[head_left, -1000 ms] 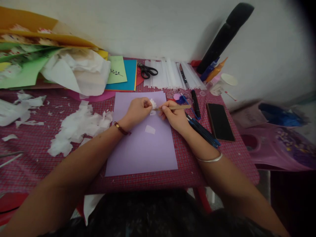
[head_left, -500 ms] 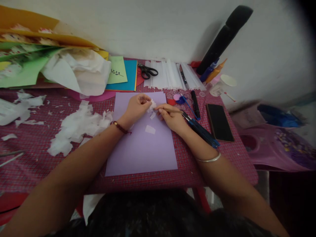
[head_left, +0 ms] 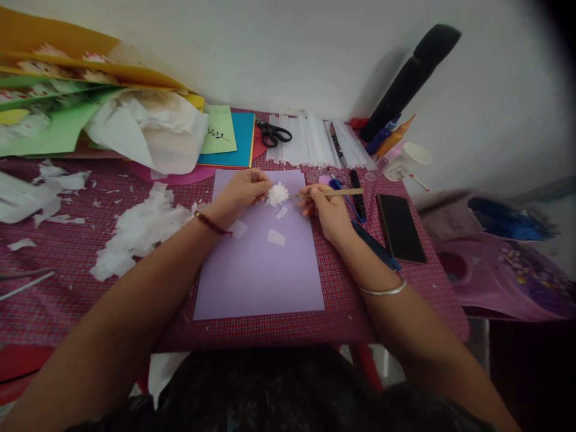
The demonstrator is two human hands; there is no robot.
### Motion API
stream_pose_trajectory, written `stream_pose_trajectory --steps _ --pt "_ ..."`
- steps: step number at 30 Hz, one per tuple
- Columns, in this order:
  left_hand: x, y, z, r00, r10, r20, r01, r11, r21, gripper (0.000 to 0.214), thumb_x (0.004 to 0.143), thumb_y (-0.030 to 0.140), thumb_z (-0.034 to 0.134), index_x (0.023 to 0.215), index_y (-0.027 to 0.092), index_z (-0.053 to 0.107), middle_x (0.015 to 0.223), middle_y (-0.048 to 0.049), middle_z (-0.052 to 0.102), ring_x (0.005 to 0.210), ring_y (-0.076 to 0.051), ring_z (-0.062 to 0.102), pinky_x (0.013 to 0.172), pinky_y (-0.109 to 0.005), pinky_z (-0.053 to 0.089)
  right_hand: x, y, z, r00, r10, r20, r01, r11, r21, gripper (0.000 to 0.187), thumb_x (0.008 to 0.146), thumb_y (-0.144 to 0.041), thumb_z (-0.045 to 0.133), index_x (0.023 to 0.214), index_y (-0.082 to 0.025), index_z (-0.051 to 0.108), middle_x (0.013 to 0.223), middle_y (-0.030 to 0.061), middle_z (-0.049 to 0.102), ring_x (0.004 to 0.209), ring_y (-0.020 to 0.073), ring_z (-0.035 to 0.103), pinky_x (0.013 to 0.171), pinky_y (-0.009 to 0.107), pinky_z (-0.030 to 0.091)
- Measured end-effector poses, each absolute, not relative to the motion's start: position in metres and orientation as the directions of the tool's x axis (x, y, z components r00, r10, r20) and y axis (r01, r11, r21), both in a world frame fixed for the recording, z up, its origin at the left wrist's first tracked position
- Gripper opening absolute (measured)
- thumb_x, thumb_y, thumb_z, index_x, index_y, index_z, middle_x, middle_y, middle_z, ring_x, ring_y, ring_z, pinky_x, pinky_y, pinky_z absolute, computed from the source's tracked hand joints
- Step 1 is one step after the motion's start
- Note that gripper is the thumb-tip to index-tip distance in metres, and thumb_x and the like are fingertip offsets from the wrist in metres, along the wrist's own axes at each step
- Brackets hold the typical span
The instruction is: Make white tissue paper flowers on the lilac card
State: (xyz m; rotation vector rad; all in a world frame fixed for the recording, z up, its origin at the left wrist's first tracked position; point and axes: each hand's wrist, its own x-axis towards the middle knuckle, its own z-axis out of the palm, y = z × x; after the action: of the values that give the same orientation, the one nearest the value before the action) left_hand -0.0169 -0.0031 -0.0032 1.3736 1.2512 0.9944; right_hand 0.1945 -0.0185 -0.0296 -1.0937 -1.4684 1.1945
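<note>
Near edge: we see the checked tablecloth [head_left: 270,333] run in a bare strip along the near side, below one lilac sheet [head_left: 258,276] that lies flat and square to that edge.
Open room: the near half of the lilac sheet is free; both forearms cross its left and right edges.
Paper squares: we count three [head_left: 276,237], pale, lying flat on the sheet, apart from each other.
Left hand: the left hand [head_left: 240,191] pinches one white tissue puff [head_left: 278,194] at its left side with the fingertips.
Tissue puff: it sits on the far part of the lilac sheet, between the two hands.
Right hand: the right hand [head_left: 327,210] is closed around one wooden stick [head_left: 346,192], held level; its tip is just beside the puff, and we cannot tell if they touch.
Left side: one heap of white tissue scraps [head_left: 144,228], close to the sheet's left edge.
Right side: one bundle of blue pens [head_left: 375,246], one dark phone [head_left: 400,227], one black marker [head_left: 357,192], crowding that edge.
Far side: one pair of scissors [head_left: 272,133] and one green card [head_left: 219,129].
Writing: the green card bears dark marks too small for us to read.
</note>
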Motion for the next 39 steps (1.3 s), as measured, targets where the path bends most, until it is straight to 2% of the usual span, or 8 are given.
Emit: stream_pose_trajectory --steps 4,10,16,22,27,29,35,39 --pt "-0.026 -0.009 0.01 0.414 0.906 -0.086 0.488 -0.141 0.861 0.013 0.069 0.025 0.068 0.063 0.018 0.058 0.055 0.0032 0.054 0.049 -0.008 0.044 0.047 -0.021 0.029 0.193 -0.02 -0.027 -0.242 0.962 0.123 0.086 0.148 -0.985 0.036 0.089 -0.057 0.055 0.087 -0.022 0.061 0.068 0.0 0.062 0.054 0.0121 0.055 0.054 0.027 0.047" --pt "-0.006 -0.022 0.007 0.485 0.874 -0.028 0.67 -0.351 0.654 0.014 0.062 0.015 0.062 0.075 0.019 0.065 0.059 0.0031 0.059 0.051 -0.01 0.045 0.052 -0.024 0.029 0.189 -0.026 -0.025 -0.32 0.93 0.179 0.161 0.239 -0.958 0.036 0.09 -0.057 0.055 0.081 -0.022 0.06 0.068 -0.0001 0.062 0.06 0.0134 0.058 0.059 0.029 0.049" --pt "-0.006 -0.022 0.02 0.57 0.81 -0.141 0.594 -0.288 0.751 0.007 0.063 0.013 0.057 0.059 0.018 0.057 0.055 0.0024 0.054 0.051 -0.01 0.045 0.052 -0.024 0.031 0.191 -0.022 -0.027 -0.262 0.953 0.155 0.125 0.193 -0.973 0.032 0.09 -0.054 0.055 0.085 -0.022 0.06 0.068 -0.0008 0.062 0.055 0.0117 0.056 0.055 0.027 0.049" --pt "-0.063 -0.009 0.051 0.412 0.899 -0.149 0.595 -0.141 0.792 0.004 0.068 0.014 0.064 0.065 0.016 0.063 0.059 0.0012 0.054 0.052 -0.009 0.044 0.052 -0.022 0.028 0.19 -0.024 -0.028 -0.258 0.95 0.174 0.105 0.207 -0.973 0.031 0.09 -0.052 0.057 0.085 -0.022 0.061 0.066 0.0001 0.062 0.054 0.0126 0.056 0.053 0.028 0.048" --pt "-0.089 -0.009 0.053 0.238 0.963 -0.127 0.82 -0.129 0.557 0.016 0.066 0.011 0.07 0.081 0.014 0.074 0.067 0.0 0.06 0.058 -0.011 0.047 0.056 -0.024 0.03 0.19 -0.025 -0.028 -0.255 0.95 0.178 0.108 0.21 -0.972 0.028 0.09 -0.049 0.058 0.083 -0.022 0.063 0.066 0.0005 0.063 0.054 0.0125 0.057 0.053 0.029 0.048" --pt "-0.089 -0.016 0.049 0.248 0.959 -0.141 0.852 -0.146 0.502 0.026 0.063 0.012 0.074 0.089 0.015 0.075 0.07 0.0004 0.061 0.059 -0.012 0.048 0.059 -0.024 0.031 0.19 -0.025 -0.028 -0.257 0.95 0.177 0.101 0.208 -0.973 0.026 0.091 -0.046 0.057 0.083 -0.022 0.064 0.066 0.0004 0.063 0.054 0.0123 0.058 0.053 0.029 0.049" --pt "-0.081 -0.052 0.034 0.37 0.913 -0.171 0.816 -0.231 0.53 0.041 0.058 0.016 0.076 0.099 0.018 0.073 0.087 -0.0023 0.063 0.068 -0.014 0.052 0.068 -0.025 0.037 0.189 -0.025 -0.029 -0.262 0.945 0.195 0.097 0.227 -0.969 0.021 0.091 -0.04 0.058 0.081 -0.022 0.063 0.065 0.0009 0.063 0.053 0.012 0.057 0.053 0.028 0.048" --pt "-0.078 -0.059 0.027 0.381 0.887 -0.261 0.834 -0.208 0.511 0.031 0.064 0.017 0.065 0.094 0.015 0.069 0.087 -0.0038 0.064 0.072 -0.015 0.055 0.068 -0.025 0.04 0.189 -0.024 -0.029 -0.257 0.941 0.22 0.098 0.252 -0.963 0.025 0.09 -0.044 0.06 0.081 -0.021 0.063 0.064 0.0005 0.063 0.052 0.0118 0.057 0.052 0.027 0.048"
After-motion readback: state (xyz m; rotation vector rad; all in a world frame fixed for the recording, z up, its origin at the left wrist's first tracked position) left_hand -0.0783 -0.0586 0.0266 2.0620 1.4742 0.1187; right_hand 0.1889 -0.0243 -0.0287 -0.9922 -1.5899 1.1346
